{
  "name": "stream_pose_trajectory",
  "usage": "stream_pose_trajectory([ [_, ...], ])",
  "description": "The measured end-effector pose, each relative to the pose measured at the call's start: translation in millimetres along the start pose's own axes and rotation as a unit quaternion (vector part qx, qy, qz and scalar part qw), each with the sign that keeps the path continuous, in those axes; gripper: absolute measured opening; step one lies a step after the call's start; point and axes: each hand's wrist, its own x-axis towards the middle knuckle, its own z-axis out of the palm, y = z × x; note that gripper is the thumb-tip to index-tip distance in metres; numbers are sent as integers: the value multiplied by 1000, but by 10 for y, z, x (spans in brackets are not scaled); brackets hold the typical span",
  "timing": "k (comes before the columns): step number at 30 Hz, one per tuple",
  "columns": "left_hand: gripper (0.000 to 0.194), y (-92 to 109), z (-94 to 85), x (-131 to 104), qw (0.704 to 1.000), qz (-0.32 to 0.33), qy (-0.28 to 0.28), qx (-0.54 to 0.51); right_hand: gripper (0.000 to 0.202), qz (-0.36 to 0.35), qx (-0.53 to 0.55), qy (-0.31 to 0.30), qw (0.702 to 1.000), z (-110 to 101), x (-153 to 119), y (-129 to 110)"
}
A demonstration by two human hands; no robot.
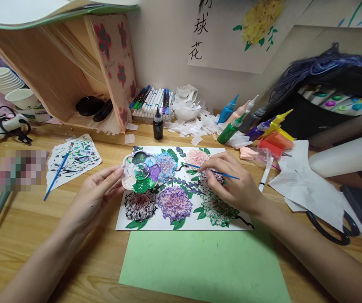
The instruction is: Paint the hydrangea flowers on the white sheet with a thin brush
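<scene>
My left hand (100,187) grips the rim of a flower-shaped paint palette (140,171), its wells smeared with green, purple, blue and dark paint. It is held over the left part of a white sheet (122,223). Between the fingers of my right hand (228,181) is a thin blue paintbrush (223,172), its tip pointing left, close to the paper by a pale pink flower (197,158). Several ruffled flowers cover the sheet, among them a purple one (175,203) and a black-edged one (140,206), with painted green leaves around them.
Green paper (199,261) lies beneath the sheet. Behind stand a black paint bottle (158,126), markers (152,101) and several coloured bottles (231,128) among paper scraps. Another brush (59,168) rests on a stained paper at left. Scissors (326,231) lie at right, partly under crumpled paper.
</scene>
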Motion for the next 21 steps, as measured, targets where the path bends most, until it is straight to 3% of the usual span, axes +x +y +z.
stream_pose_trajectory([
  [6,20,-11,-7,-1,1000,1,-12,2,16,-2,5,-1,1000,-10,4,-1],
  [10,23,-10,1,-11,1000,6,-18,-2,21,15,31,60,998,-101,-7,-80],
  [14,22,-19,27,-33,999,18,-33,-2,22,46,147,101,983,-192,-32,-223],
  [17,23,-43,47,-50,999,12,-34,12,21,40,215,57,974,-210,-39,-299],
  [21,27,-81,48,-59,999,4,-36,28,22,18,218,-10,976,-169,-30,-334],
])
